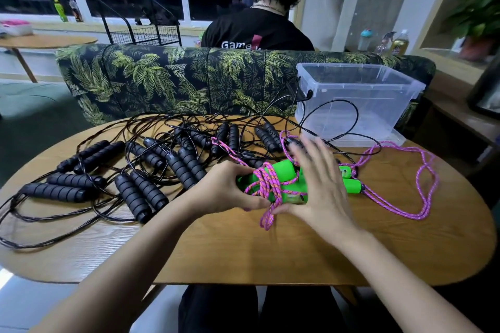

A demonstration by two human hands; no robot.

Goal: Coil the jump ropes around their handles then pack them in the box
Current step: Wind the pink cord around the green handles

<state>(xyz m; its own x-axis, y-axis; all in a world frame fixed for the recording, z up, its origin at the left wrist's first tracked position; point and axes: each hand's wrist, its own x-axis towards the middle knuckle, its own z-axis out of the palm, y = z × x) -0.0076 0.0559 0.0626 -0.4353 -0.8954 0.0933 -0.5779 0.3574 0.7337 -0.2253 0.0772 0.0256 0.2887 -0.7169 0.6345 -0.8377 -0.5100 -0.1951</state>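
Head view. The left hand [230, 188] (fingers curled) gripped a bundle of two green handles [282, 170] in front of and to the left of the clear plastic box [359, 94]. A pink braided rope [266, 181] was wound several turns around that bundle. The right hand [320, 184] was spread over the same handles with fingers straight and splayed (blurred). A free loop of the pink rope lay at its thumb, and whether the thumb pinched it could not be told.

Directly in front of the box lay a second pink rope [422, 184], uncoiled, with its two green handles [351, 187] side by side. That made two pink ropes and four green handles in all.

To the left of the box, black foam handles [180, 170] lay mostly in pairs among tangled black cords [67, 213]. Roughly sixteen could be counted (the tangle hid some).

The box stood open at the far right of the oval wooden table [243, 251], and no rope lay inside it. One black cord looped up against its front wall. Behind the box ran a leaf-print sofa [162, 81], and beyond it a person in a black T-shirt [257, 32] sat facing away.
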